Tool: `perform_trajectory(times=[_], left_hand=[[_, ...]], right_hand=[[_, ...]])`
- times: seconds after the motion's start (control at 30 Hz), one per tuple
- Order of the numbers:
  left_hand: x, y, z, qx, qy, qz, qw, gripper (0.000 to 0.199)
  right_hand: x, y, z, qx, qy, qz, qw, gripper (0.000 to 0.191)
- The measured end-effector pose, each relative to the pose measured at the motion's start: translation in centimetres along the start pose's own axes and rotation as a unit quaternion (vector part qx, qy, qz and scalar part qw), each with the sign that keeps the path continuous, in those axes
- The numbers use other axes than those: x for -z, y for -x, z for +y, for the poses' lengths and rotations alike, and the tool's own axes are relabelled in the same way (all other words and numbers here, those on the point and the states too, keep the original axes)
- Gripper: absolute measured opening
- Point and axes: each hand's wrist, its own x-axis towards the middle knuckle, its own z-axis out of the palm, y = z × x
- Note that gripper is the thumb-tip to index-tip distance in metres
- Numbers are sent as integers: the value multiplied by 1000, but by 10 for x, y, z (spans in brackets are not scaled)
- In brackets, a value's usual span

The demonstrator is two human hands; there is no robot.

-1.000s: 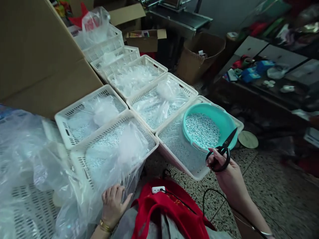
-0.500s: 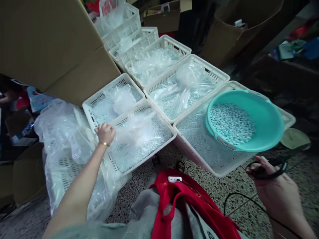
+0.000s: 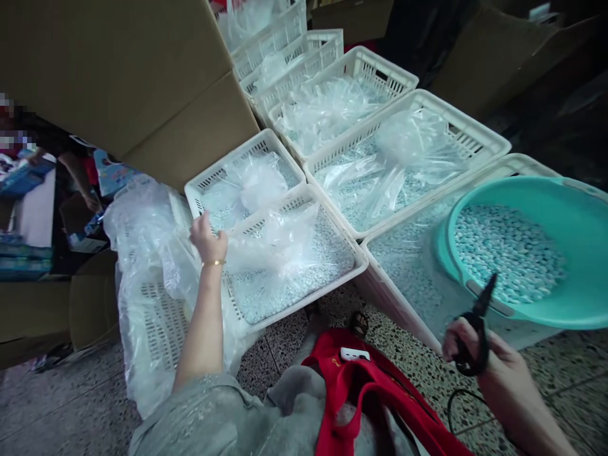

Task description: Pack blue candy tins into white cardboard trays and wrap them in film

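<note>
My left hand (image 3: 208, 240) is over the left edge of a white crate (image 3: 304, 299) that holds a clear plastic bag (image 3: 280, 253) on small pale blue pieces. Its fingers are apart, with nothing seen in them. Black scissors (image 3: 479, 329) are in my right hand (image 3: 491, 358), their blades together and pointing up toward the rim of a turquoise basin (image 3: 584, 253). Small blue and white pieces (image 3: 508, 253) lie inside the basin, which rests on another crate.
More white crates (image 3: 427, 98) with plastic bags stand in rows ahead. A large cardboard box (image 3: 190, 126) is at the upper left, with plastic sheeting (image 3: 152, 285) below it. A person's arm (image 3: 78, 174) shows at far left.
The view has shifted, so the crates and basin sit further right. My left hand has opened its fingers. My right hand has turned the scissors upward and moved closer to the basin's near rim.
</note>
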Motion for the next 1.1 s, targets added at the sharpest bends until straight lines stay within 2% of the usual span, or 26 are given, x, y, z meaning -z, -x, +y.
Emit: perform_trajectory(times=[0.03, 0.07, 0.1, 0.13, 0.17, 0.2, 0.23, 0.3, 0.37, 0.43, 0.5, 0.6, 0.67, 0.73, 0.93, 1.1], left_hand=[[19, 16, 9, -27, -9, 82, 996, 24], [33, 38, 20, -68, -18, 139, 988, 22], [43, 64, 32, -124, -10, 126, 984, 16], [46, 92, 45, -179, 10, 41, 983, 7], [44, 119, 58, -198, 21, -73, 977, 1], [37, 145, 69, -197, 15, -179, 964, 3], [26, 166, 77, -184, 2, -250, 951, 7], [-5, 189, 85, -95, -61, -296, 949, 30], [-38, 187, 81, 8, -108, -271, 957, 52], [-66, 168, 70, 90, -115, -233, 962, 59], [-87, 144, 56, 162, -101, -225, 956, 54], [-108, 115, 34, 252, -62, -304, 916, 32], [-118, 104, 19, 281, -31, -362, 888, 20], [-126, 97, 5, 297, -12, -390, 872, 19], [-143, 99, -18, 339, 32, -393, 854, 19], [-150, 106, -23, 355, 58, -389, 848, 19]], right_hand=[[-12, -3, 0, 1, 1, -35, 999, 47], [-25, -6, -2, -1, -1, -71, 997, 49], [-39, -7, -3, -6, -7, -107, 994, 51], [-54, -8, -5, -9, -12, -140, 990, 53], [-68, -8, -7, -11, -16, -174, 985, 54], [-81, -7, -9, -14, -16, -207, 978, 56], [-92, -6, -10, -19, -14, -239, 971, 57], [-111, -4, -12, -35, -8, -294, 955, 58], [-125, -4, -12, -55, -3, -340, 939, 59], [-136, -8, -12, -71, 7, -380, 922, 59], [-148, -15, -12, -78, 26, -417, 905, 60], [-170, -28, -13, -93, 64, -462, 880, 62], [-186, -37, -13, -118, 77, -482, 865, 64], [-203, -46, -13, -141, 81, -497, 852, 64], [-245, -82, -3, -206, 93, -519, 824, 70], [-260, -104, 2, -254, 68, -521, 812, 70]])
